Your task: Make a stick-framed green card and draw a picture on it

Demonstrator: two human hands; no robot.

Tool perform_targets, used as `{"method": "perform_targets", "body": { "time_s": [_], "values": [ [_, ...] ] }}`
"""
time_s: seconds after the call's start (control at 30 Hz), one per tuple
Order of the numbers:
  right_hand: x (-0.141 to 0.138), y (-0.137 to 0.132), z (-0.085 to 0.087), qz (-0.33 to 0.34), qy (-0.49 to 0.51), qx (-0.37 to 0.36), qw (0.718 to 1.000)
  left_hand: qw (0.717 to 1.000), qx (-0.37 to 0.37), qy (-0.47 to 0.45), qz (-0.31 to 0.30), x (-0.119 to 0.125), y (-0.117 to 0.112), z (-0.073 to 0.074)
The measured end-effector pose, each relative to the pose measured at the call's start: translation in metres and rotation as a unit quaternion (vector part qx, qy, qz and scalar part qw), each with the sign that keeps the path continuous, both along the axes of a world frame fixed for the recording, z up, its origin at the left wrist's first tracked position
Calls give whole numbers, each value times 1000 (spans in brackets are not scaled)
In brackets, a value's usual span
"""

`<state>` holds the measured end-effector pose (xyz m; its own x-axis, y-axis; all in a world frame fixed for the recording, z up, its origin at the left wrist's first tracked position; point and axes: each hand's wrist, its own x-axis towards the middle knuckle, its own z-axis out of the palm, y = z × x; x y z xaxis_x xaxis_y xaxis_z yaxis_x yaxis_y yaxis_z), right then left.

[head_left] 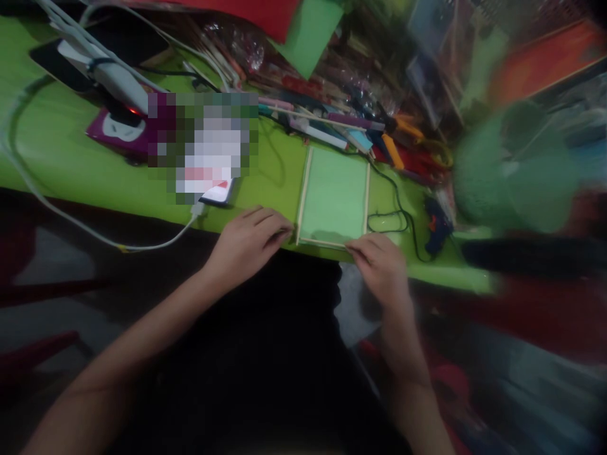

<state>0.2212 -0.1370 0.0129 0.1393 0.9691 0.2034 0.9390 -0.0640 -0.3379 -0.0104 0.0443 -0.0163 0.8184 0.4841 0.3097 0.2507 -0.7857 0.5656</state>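
Forearms (pixel 161 335) foremost; green card (pixel 334 196) touching right hand (pixel 382 262); left hand (pixel 251 237) just beside.

A green table (pixel 71 170) with a pale green card (pixel 334 196) lying flat near the front edge, thin sticks (pixel 304 196) along its sides; to the left, a phone (pixel 222 191) just beside a purple power strip (pixel 107 131); to the right, a loose black cord (pixel 399 201) and a glue gun (pixel 437 227); behind the card, jumbled pens (pixel 325 134) and an orange cutter (pixel 392 151)
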Motion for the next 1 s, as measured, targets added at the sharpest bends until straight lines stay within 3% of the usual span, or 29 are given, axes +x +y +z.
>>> {"method": "perform_targets", "body": {
  "time_s": [0.2,0.47,0.83,1.0],
  "values": [
    [-2,1,-1,0,2,-7,1000,1000,-11,25,-10,6,-1,0],
    [-5,0,1,-17,12,-6,1000,998,35,40,18,17,-6,-1],
    [12,-30,4,-128,42,42,990,999,21,32,26,15,-5,-6],
    [12,-40,0,-141,31,55,988,999,26,24,22,13,-7,-5]
  ]
}}
